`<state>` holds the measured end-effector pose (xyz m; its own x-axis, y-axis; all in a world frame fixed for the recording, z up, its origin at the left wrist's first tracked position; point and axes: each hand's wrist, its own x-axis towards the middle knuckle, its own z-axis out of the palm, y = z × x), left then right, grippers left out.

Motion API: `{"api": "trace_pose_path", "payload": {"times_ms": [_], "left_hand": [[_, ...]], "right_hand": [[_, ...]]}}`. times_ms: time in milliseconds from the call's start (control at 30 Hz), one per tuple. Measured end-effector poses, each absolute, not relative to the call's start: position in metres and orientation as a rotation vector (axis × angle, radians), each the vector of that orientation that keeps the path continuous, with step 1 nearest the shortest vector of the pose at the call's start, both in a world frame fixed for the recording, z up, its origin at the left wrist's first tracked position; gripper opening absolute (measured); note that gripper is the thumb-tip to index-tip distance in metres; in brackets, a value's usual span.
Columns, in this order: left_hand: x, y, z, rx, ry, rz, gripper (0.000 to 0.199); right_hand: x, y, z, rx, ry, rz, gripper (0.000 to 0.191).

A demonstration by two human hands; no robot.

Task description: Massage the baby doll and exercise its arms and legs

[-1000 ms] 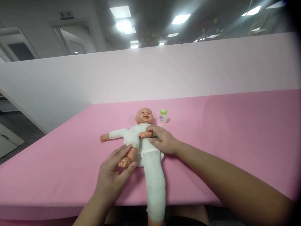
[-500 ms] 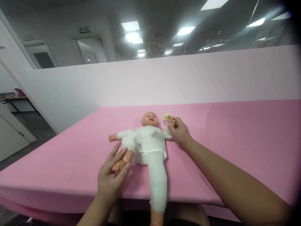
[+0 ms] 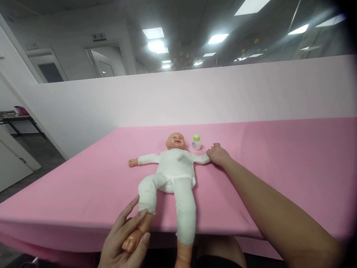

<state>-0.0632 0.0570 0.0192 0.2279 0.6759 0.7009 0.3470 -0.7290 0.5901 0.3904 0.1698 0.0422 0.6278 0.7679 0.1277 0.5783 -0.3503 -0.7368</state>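
A baby doll [image 3: 176,165] with a white cloth body lies on its back on a pink-covered table [image 3: 83,186], head toward the wall. At the lower left, my left hand [image 3: 125,234] is curled round the doll's lower leg and foot [image 3: 134,238], thumb on one side and fingers on the other. My right hand [image 3: 219,154] grips the end of the doll's outstretched arm [image 3: 202,159]; the doll's hand is mostly hidden in it. Beside the doll's head stands a small clear bottle [image 3: 196,143] with a green cap.
A white low wall [image 3: 209,96] with glass above it runs behind the table. The doll's other leg [image 3: 185,219] hangs past the front edge. Farther left are a white door [image 3: 13,156] and a dark-legged table [image 3: 16,121].
My left hand has drawn the bent leg down and toward me, straightening it. My right hand has moved the doll's arm outward and down, away from the bottle, which is now uncovered.
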Motion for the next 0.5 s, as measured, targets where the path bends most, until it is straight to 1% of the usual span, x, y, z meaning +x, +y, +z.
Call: {"api": "trace_pose_path", "payload": {"times_ms": [100, 233, 333, 500], "left_hand": [[-0.061, 0.059, 0.022, 2.169, 0.969, 1.493, 0.044], [-0.061, 0.065, 0.025, 2.13, 0.968, 1.457, 0.044], [-0.059, 0.071, 0.026, 2.081, 0.972, 1.415, 0.044], [-0.048, 0.084, 0.042, 2.047, 0.917, 1.387, 0.041]], "right_hand": [[0.384, 0.164, 0.049, -1.889, -1.024, 0.192, 0.076], [0.357, 0.151, 0.065, -1.433, -1.069, -0.041, 0.075], [0.327, 0.143, 0.071, -1.3, -1.233, -0.052, 0.065], [0.286, 0.145, 0.067, -1.264, -1.722, -0.109, 0.034]]}}
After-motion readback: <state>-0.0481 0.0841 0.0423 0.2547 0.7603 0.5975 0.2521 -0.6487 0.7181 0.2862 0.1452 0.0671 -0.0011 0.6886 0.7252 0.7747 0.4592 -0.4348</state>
